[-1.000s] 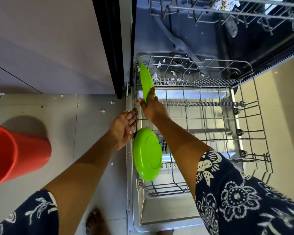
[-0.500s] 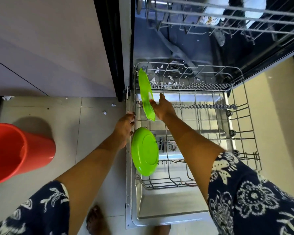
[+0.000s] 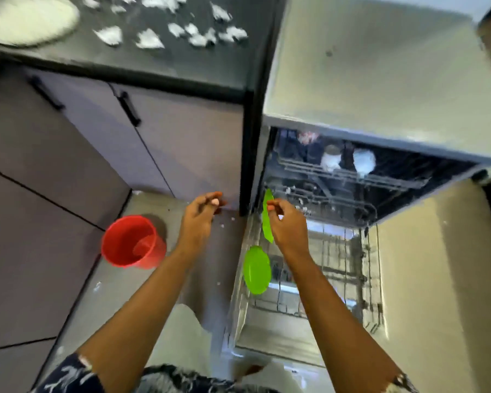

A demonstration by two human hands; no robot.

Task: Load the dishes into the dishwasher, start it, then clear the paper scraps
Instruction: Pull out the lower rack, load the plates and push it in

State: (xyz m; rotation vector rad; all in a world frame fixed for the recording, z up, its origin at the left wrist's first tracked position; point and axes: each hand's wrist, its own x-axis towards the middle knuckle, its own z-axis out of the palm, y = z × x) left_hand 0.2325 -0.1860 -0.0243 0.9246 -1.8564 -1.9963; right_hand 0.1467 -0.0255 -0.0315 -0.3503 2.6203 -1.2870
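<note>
Down in the pulled-out lower rack point(image 3: 363, 279) of the dishwasher point(image 3: 408, 171), two green plates are loaded: the rear green plate point(image 3: 268, 222) stands on edge near the left wall and the front green plate point(image 3: 257, 269) leans in the tines closer to me. My left hand point(image 3: 201, 219) hangs over the floor with fingers loosely curled and empty. My right hand point(image 3: 288, 225) hovers above the rack in front of the rear plate, also loosely curled, and as far as I can see it grips nothing.

I judge the step now is fetching the next dish, and the white plate point(image 3: 26, 21) on the dark counter point(image 3: 182, 66) looks like the one. I would lift it by its rim, straight up, so it does not drag the paper scraps point(image 3: 149, 41) beside it over the edge. Then I'd slot it upright into a free row of tines, apart from the green ones. The picture is blurred, so I would settle the view before reaching
</note>
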